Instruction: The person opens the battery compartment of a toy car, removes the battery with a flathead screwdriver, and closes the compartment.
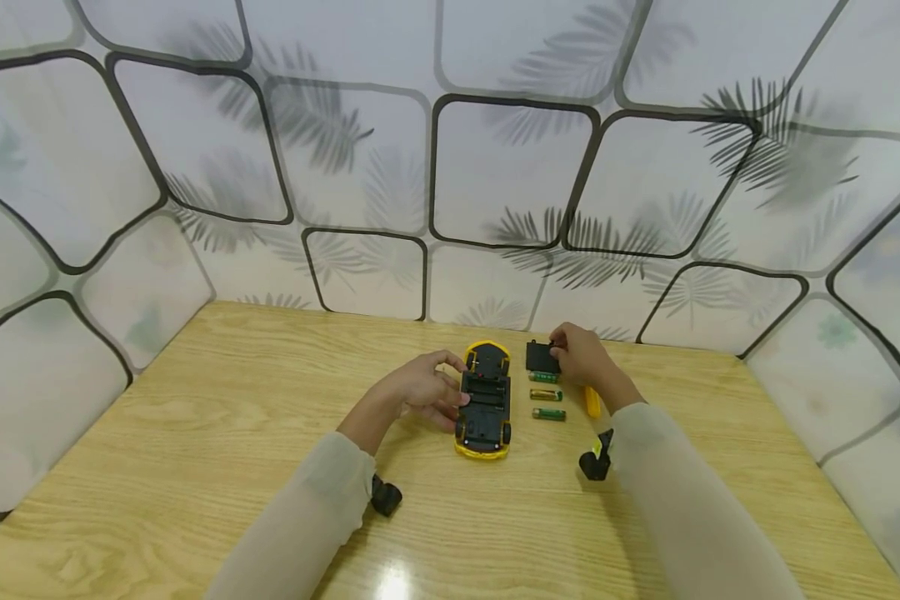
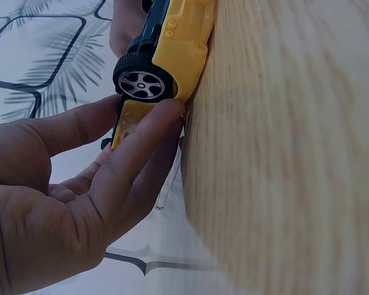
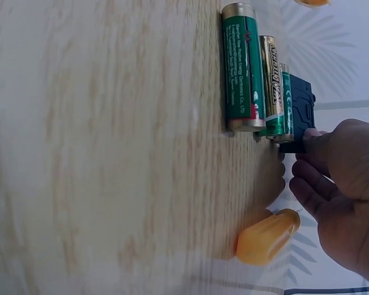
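A yellow toy car [image 1: 484, 421] lies upside down, its black underside up and its battery compartment open, with bare slots showing. My left hand [image 1: 425, 387] is at the car's left side, thumb and fingers holding it; in the left wrist view fingertips press the yellow body [image 2: 181, 64] beside a wheel [image 2: 142, 85]. Right of the car, my right hand [image 1: 581, 354] pinches the right edge of a black battery cover [image 1: 540, 357]. Below the cover, three batteries lie in a column: a green one [image 1: 543, 377], a gold and green one [image 1: 546, 395] and another green one [image 1: 549, 414].
An orange-yellow elongated piece [image 1: 592, 402] rests on the wooden table [image 1: 255, 467] under my right wrist, partly hidden. A patterned wall covering [image 1: 375, 275] rises behind the table's far edge and at both sides. Small black cameras [image 1: 386, 497] are strapped at the wrists.
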`<state>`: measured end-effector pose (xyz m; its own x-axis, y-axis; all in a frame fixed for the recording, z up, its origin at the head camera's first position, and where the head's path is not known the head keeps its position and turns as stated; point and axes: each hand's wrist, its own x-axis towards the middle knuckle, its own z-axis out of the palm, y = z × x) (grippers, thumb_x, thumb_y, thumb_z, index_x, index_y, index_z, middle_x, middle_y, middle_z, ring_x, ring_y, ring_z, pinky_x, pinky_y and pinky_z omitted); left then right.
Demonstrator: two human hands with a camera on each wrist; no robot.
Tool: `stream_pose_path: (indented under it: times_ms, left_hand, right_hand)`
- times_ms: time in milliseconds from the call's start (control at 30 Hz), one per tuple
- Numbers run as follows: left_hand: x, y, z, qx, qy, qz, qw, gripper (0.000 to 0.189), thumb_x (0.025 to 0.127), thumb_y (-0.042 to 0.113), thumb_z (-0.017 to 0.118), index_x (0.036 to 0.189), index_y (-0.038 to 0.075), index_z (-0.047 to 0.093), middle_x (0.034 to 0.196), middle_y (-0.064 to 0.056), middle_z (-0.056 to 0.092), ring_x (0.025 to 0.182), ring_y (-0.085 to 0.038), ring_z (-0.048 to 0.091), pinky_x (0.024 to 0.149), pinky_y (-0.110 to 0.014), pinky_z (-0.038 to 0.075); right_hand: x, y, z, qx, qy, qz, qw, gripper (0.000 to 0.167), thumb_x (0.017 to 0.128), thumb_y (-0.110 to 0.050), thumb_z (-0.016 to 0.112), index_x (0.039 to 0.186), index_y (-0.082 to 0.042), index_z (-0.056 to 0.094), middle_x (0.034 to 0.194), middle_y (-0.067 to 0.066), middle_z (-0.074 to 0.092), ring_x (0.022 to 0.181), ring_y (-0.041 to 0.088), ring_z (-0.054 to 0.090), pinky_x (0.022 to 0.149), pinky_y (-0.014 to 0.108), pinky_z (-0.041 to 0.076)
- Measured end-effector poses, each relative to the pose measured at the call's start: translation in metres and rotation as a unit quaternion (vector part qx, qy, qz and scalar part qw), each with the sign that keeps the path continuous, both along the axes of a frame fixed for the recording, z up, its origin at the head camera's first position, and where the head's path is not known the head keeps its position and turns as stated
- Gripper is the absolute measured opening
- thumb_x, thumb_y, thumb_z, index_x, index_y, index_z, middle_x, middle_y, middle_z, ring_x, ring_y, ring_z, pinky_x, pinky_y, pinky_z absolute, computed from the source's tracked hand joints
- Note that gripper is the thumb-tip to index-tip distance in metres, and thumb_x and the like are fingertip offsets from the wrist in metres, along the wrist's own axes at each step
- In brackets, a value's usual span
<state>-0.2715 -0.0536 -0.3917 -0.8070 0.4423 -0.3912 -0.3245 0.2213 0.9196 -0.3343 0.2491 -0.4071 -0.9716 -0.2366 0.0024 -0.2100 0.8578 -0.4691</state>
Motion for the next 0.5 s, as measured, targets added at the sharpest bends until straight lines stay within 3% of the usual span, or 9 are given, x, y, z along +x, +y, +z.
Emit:
stream_pose_path:
  times_ms: [500]
  left_hand:
    - [0.0012, 0.0005, 0.0014, 0.001, 0.007, -0.001, 1.0, 0.047, 0.094, -0.006, 0.067, 0.135, 0.009, 0.05, 0.133, -0.023, 0.058, 0.088, -0.035, 0.069, 0.072, -0.048, 0.065]
  right_hand:
    - [0.0057, 0.0096, 0.0054, -0.077, 0.031, -0.007, 0.9965, 0.022, 0.105, -0.005, 0.057, 0.125, 0.004, 0.058, 0.12, 0.024, 0.063, 0.114, 0.042, 0.062, 0.093, 0.053, 0.056]
